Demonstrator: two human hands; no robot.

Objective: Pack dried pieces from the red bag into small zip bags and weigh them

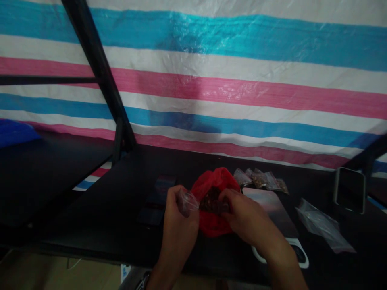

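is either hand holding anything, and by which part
The left hand holds a clear bag; the part gripped is mostly hidden. The right hand is at dark contents in the red bag; grip unclear.

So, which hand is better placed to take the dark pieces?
Probably the right hand: it reaches the dark pieces in the red bag, while the left hand holds a clear bag.

Easiest way through is the stretch of worktop (pixel 111 217) left of centre, tho a dark flat object (pixel 151 215) sits in it. Lower middle's cramped: red bag (pixel 213 226), digital scale (pixel 279 211) just beside it, filled baggies (pixel 260 180) behind. Skinny gap between scale and loose plastic bag (pixel 323 227), then a phone (pixel 350 191) far right. Black post (pixel 98 66) blocks upper left; striped tarp (pixel 226 88) walls off the back.
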